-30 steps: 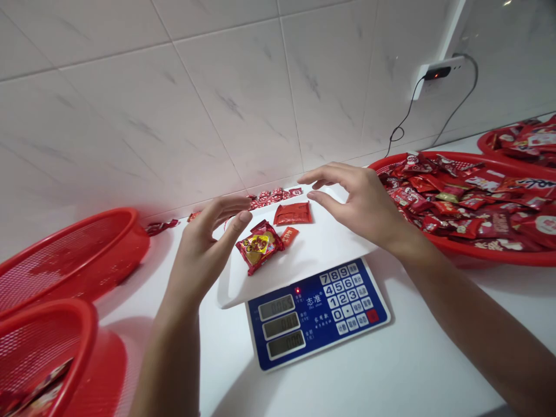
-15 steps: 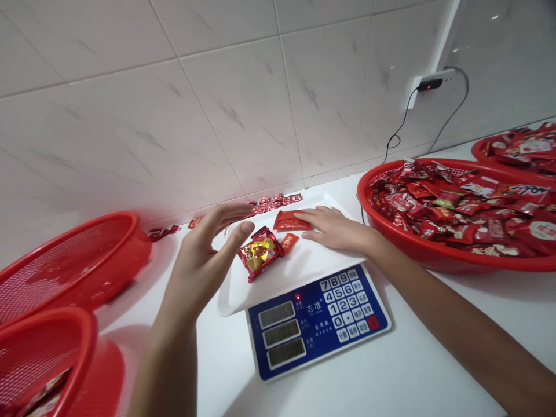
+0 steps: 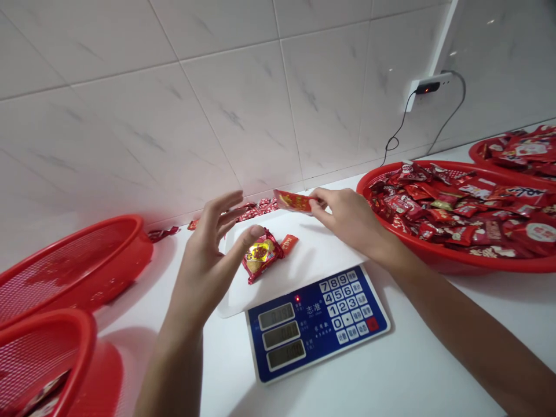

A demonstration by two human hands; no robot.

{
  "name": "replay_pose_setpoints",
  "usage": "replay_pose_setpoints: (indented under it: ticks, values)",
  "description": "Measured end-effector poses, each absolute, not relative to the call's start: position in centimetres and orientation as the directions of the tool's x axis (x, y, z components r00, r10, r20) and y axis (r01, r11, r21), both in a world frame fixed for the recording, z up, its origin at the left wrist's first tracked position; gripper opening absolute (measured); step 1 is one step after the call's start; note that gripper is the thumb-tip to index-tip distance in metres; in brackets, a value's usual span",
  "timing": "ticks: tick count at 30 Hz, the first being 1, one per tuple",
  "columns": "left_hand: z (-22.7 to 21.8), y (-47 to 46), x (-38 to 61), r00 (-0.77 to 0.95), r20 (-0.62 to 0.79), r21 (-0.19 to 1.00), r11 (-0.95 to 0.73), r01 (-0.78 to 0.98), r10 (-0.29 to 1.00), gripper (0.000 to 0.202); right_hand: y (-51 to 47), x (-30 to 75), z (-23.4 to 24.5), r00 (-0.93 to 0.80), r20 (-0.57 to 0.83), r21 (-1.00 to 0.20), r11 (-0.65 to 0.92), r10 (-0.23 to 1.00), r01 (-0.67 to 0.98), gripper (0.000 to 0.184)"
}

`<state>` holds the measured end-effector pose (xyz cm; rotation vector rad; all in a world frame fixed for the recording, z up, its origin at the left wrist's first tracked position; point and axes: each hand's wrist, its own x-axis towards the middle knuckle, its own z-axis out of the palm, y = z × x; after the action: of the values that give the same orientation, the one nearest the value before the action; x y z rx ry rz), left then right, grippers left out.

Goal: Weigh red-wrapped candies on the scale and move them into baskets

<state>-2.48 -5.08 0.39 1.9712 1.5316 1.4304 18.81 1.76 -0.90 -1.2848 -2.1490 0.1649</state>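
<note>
Between the thumb and fingers of my right hand (image 3: 347, 219) is a flat red snack packet (image 3: 292, 201), raised above the far side of the white weighing tray (image 3: 317, 255). My left hand (image 3: 212, 249) hovers over the tray's left side, fingers apart and curved, holding nothing. Close to its thumb lies a red and gold wrapped snack (image 3: 262, 253), touching a small red packet (image 3: 288, 244). In front of the tray, the blue panel of the scale (image 3: 319, 324) shows its displays and number keys.
A red basket (image 3: 434, 258) heaped with red-wrapped snacks stands on the right, another (image 3: 482, 152) behind it. Two red baskets (image 3: 125, 255) (image 3: 93, 359) stand on the left. Small red packets (image 3: 260, 207) lie along the tiled wall. A cable (image 3: 397, 124) hangs from the socket.
My right hand has closed on the flat red packet and lifted it off the tray, tilting it up. My left hand has shifted slightly right, staying open.
</note>
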Motion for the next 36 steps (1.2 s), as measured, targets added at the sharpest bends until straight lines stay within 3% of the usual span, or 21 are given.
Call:
replay_pose_setpoints:
  ticks: [2,3,6,8,10,13,15,18,21,24,27,32,36]
  values:
    - [0.2,-5.2,-1.8,-0.071,0.515,0.764,-0.421,0.489,0.854,0.069,0.3,18.6,-0.4,-0.384,0.549,-0.556,0.667,0.743,0.495,0.027]
    - [0.1,-5.3,-1.6,-0.089,0.508,0.79,-0.423,0.444,0.857,0.066,-0.3,18.3,-0.3,-0.412,0.583,-0.606,0.712,0.701,0.355,0.027]
    - [0.3,-5.6,-1.5,-0.192,0.567,0.774,-0.439,0.456,0.801,0.025,-1.1,17.6,-0.5,-0.451,0.588,-0.688,0.709,0.671,0.159,0.024]
    - [0.6,-5.8,-2.0,-0.271,0.635,0.728,-0.443,0.524,0.723,0.012,-0.4,17.4,-1.3,-0.477,0.518,-0.717,0.664,0.71,0.21,0.025]
    - [1.0,-6.0,-2.6,-0.326,0.654,0.732,-0.463,0.5,0.682,0.011,0.7,17.3,-2.2,-0.531,0.429,-0.692,0.644,0.731,0.327,0.033]
    - [1.6,-6.2,-3.2,-0.365,0.631,0.771,-0.505,0.388,0.684,0.011,1.8,16.9,-3.4,-0.677,0.274,-0.536,0.693,0.683,0.482,0.04]
    - [1.9,-6.3,-3.2,-0.381,0.626,0.778,-0.513,0.362,0.68,0.011,2.1,16.6,-3.7,-0.744,0.192,-0.408,0.742,0.64,0.532,0.033]
    - [2.1,-6.5,-3.2,-0.391,0.641,0.767,-0.525,0.37,0.661,0.011,2.3,16.8,-3.6,-0.742,0.15,-0.223,0.753,0.653,0.619,0.018]
    - [2.2,-6.6,-3.3,-0.395,0.659,0.751,-0.535,0.386,0.64,0.011,2.4,17.5,-2.7,-0.687,0.137,-0.118,0.701,0.713,0.704,0.021]
    - [2.4,-6.6,-3.2,-0.404,0.66,0.751,-0.549,0.366,0.633,0.012,1.9,17.3,-0.9,-0.657,0.245,-0.169,0.698,0.713,0.696,0.024]
    - [2.6,-6.8,-3.0,-0.415,0.665,0.746,-0.575,0.337,0.621,0.012,1.0,14.9,0.9,-0.716,0.325,-0.28,0.786,0.618,0.551,0.022]
    - [2.6,-6.8,-3.1,-0.4,0.664,0.747,-0.586,0.315,0.632,0.011,1.2,10.7,1.0,-0.794,0.026,-0.283,0.767,0.607,0.576,0.022]
    - [2.3,-6.4,-3.6,-0.376,0.731,0.678,-0.667,0.31,0.569,0.015,1.9,11.0,-0.1,-0.807,0.017,-0.332,0.765,0.59,0.552,0.018]
